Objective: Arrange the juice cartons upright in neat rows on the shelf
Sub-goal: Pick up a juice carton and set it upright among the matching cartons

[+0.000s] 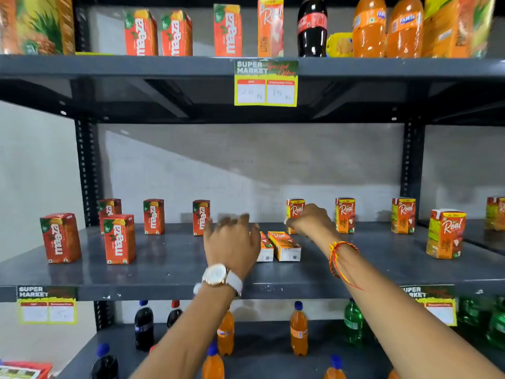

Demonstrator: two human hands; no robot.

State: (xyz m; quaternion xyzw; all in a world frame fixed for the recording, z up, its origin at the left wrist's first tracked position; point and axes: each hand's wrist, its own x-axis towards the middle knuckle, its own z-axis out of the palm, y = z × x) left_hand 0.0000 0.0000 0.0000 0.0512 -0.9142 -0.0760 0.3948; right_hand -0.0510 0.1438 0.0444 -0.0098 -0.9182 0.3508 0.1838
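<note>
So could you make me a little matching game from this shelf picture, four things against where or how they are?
Things:
1. Fallen Real cartons
2. Front Maaza cartons
3. Cola bottle
4. Watch

Places or states:
A. standing on the top shelf
B. lying flat, mid-shelf, between the hands
C. on the left wrist
D. upright at the left of the middle shelf

Pairs: 1-B, 2-D, 3-A, 4-C
</note>
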